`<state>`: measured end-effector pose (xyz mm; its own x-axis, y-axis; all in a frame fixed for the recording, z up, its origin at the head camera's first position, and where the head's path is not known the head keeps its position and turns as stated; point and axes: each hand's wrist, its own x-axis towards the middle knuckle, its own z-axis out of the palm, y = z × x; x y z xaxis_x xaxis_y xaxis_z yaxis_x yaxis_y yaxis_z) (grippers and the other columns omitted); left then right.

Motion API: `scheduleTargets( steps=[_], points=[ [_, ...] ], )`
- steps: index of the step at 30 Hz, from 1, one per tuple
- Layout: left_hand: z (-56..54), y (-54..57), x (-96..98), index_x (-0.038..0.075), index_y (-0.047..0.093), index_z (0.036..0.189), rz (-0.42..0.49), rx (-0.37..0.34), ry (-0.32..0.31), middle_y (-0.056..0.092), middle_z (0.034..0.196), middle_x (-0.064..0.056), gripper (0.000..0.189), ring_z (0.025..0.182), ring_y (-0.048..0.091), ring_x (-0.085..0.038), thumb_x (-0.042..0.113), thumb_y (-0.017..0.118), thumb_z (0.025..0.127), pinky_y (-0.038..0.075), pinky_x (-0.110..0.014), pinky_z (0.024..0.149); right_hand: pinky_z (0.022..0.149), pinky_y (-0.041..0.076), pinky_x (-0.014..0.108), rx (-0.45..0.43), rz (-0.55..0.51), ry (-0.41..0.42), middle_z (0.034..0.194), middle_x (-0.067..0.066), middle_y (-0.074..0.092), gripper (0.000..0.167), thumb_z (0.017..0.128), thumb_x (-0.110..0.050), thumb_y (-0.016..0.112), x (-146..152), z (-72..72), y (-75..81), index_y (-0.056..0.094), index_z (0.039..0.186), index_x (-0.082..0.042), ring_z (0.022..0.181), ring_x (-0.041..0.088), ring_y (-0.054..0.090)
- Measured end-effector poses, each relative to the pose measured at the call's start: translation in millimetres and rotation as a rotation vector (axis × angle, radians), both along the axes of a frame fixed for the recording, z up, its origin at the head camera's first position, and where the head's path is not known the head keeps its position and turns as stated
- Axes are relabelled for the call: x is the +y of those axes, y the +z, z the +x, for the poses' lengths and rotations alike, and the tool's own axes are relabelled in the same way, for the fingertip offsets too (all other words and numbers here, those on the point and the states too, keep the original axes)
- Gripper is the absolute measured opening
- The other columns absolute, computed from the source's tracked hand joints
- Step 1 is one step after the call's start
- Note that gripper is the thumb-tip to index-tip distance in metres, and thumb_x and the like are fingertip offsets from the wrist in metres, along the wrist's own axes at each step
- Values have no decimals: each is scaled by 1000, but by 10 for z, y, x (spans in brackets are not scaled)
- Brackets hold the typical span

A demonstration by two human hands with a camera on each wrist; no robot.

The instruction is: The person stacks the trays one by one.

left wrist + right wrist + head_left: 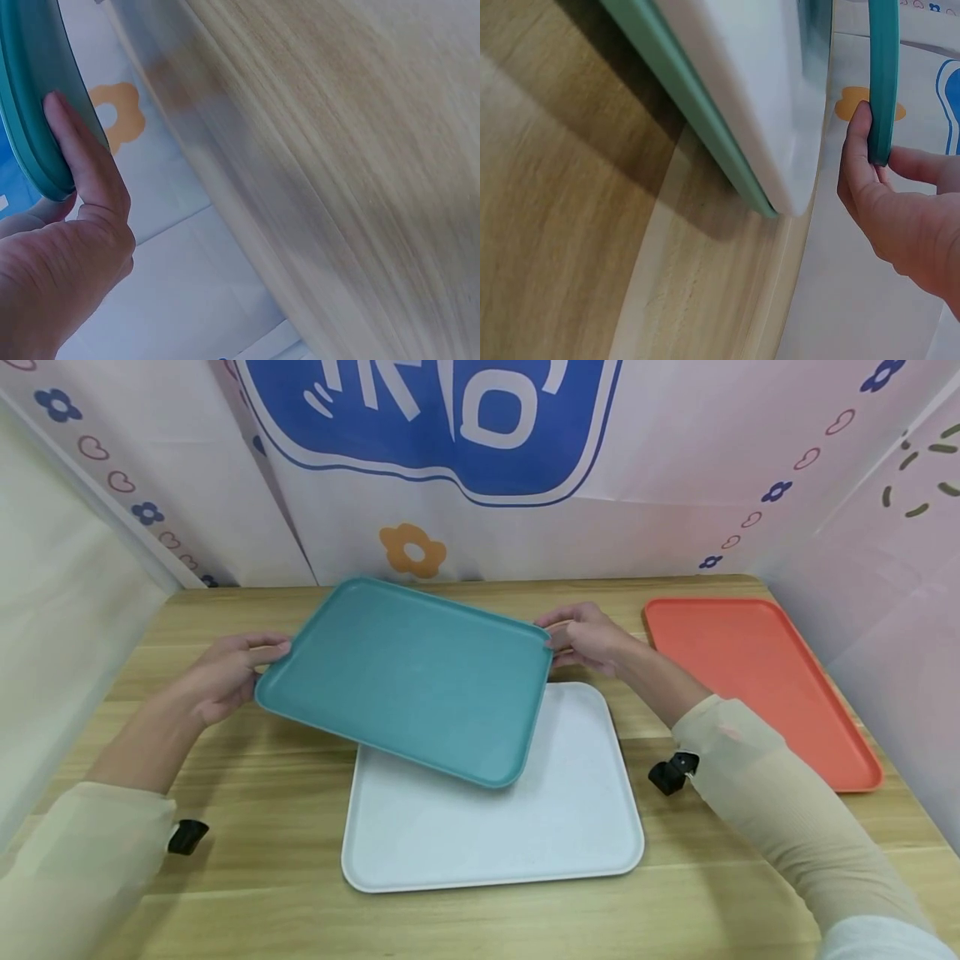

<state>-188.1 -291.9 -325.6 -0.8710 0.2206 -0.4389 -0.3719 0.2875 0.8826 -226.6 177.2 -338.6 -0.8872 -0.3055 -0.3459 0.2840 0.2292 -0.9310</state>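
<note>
A teal tray (412, 681) is held up by both hands, turned at an angle and overlapping the far part of a white tray (495, 827) in the head view. My left hand (228, 677) pinches its left end, thumb on the upper side. At the far right corner, my right hand (588, 639) grips the rim between thumb and fingers, as the right wrist view also shows. Beneath the white tray lies a light green tray (697, 112), its edge showing in the right wrist view.
To the right, an orange-red tray (757, 685) lies on the wooden table (247, 843). A printed sheet (637, 527) with a blue emblem and an orange flower hangs behind the table, and pale sheets border both sides.
</note>
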Motion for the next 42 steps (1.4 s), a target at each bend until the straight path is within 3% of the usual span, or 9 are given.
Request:
scheduleTargets(
  steps=[13,34,42],
  points=[
    [8,-24,85,-3,17,163,-56,16,-64,61,111,19,64,95,67,-5,32,38,114,59,-25,85,82,64,38,1,68,-40,116,19,68,37,101,6,49,46,-6,-23,55,138,11,84,18,73],
    [-7,-76,195,-7,30,155,-85,27,-97,64,108,11,57,96,69,-10,31,43,113,59,-27,88,75,64,32,7,127,-106,115,20,67,35,102,8,49,47,6,-21,57,136,7,80,15,70],
    [-15,-98,217,-7,27,157,-98,23,-109,63,111,9,60,98,67,-9,31,44,113,58,-27,89,76,64,32,11,144,-105,118,21,64,34,103,7,50,73,17,2,57,136,7,83,16,70]
  ],
)
